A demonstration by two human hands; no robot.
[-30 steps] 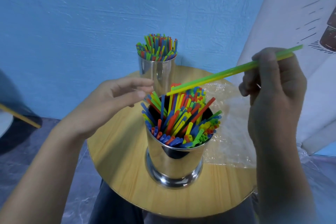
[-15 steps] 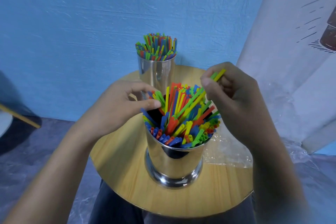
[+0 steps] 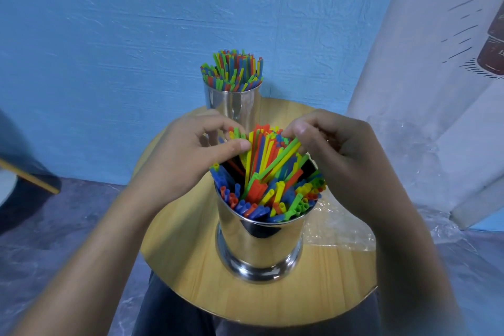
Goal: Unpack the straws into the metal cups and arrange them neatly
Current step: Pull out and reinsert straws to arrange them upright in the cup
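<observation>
1. Two metal cups are standing on the round wooden table (image 3: 185,254): the near cup (image 3: 259,243) at its middle and the far cup (image 3: 231,102) at its back edge, apart from each other.
2. Both cups are holding mixed red, blue, green and yellow straws, too many to count. The far cup's straws (image 3: 231,69) are standing packed and roughly upright, open ends up.
3. The near cup's straws (image 3: 261,188) are also standing on end, long axes running up out of the cup, but they are fanning. Those at the front rim are leaning toward the camera, and the taller middle ones are tilting back.
4. Two hands are working at the top of this bundle. The right hand (image 3: 343,153) is pinching the upper end of one green straw (image 3: 278,161) between thumb and fingers. That straw is slanting, its lower end sunk among the others and its top pointing up and right.
5. The left hand (image 3: 188,155) is curling narrowly, its thumb pressing against yellow and green straw tops on the bundle's left and its forefinger hooking over them.
6. One clear plastic wrapper (image 3: 338,229) is lying crumpled on the table's right side, beside the near cup.
</observation>
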